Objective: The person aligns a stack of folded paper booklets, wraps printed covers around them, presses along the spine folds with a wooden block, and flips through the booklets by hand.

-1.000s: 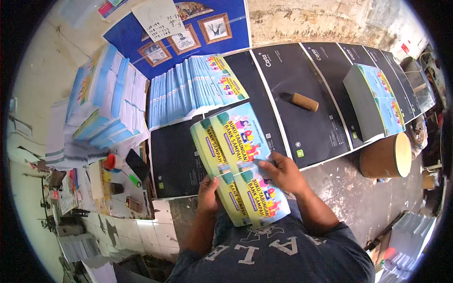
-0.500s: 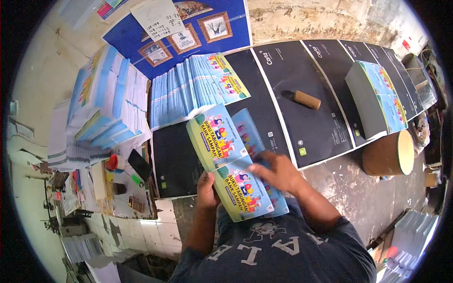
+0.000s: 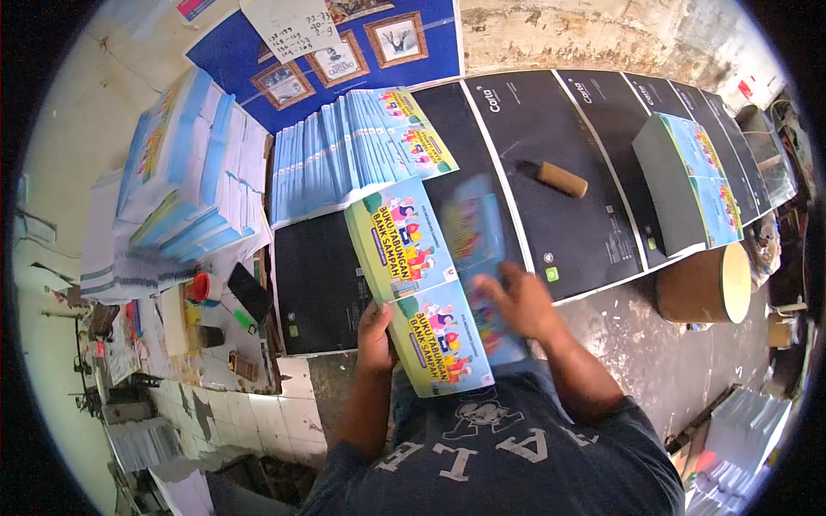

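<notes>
The left hand [image 3: 375, 340] pinches covers [image 3: 422, 249], the right hand's [image 3: 527, 305] blurred grip on another cover [image 3: 476, 230] is unclear, and beyond the left a row [image 3: 318, 159] lies already fanned.

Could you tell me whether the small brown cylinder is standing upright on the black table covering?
No, the small brown cylinder lies on its side on the black table covering.

The booklet [image 3: 424, 288] is yellow-green and blue with twin cartoon prints and yellow lettering, the tabletop [image 3: 564, 228] black with white stripes, the board [image 3: 434, 21] blue.
</notes>
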A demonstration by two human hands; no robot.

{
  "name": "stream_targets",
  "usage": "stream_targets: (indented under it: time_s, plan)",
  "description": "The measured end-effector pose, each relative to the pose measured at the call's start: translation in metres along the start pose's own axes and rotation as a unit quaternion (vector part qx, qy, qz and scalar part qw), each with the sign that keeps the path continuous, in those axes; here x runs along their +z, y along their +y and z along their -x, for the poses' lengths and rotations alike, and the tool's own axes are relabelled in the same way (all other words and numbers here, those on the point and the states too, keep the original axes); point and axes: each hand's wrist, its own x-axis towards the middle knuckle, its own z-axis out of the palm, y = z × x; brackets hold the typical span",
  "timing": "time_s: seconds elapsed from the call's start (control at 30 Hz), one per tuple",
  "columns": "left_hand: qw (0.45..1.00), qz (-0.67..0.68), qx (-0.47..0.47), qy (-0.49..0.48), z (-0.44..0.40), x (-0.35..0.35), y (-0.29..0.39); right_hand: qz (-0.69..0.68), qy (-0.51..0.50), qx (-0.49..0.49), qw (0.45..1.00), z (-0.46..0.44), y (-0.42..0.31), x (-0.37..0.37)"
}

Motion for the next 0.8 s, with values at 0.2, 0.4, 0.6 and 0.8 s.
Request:
stream_targets:
  time_s: [0.2,0.4,0.6,0.8]
  plan:
    - [0.999,-0.039,0.004,0.020,-0.006,-0.011,-0.013,-0.033,-0.104,0.014,0.994,-0.006,0.001,0.007]
    - [0.999,0.014,0.020,0.048,-0.006,-0.007,0.002,-0.136,-0.021,0.031,0.990,-0.026,0.044,-0.023]
    - [0.999,0.030,-0.003,0.038,-0.010,-0.005,-0.004,-0.221,-0.056,0.047,0.972,-0.025,0.038,-0.013]
    - [0.999,0.020,0.013,0.026,-0.005,-0.015,-0.001,-0.308,-0.022,0.037,0.950,-0.029,0.071,-0.033]
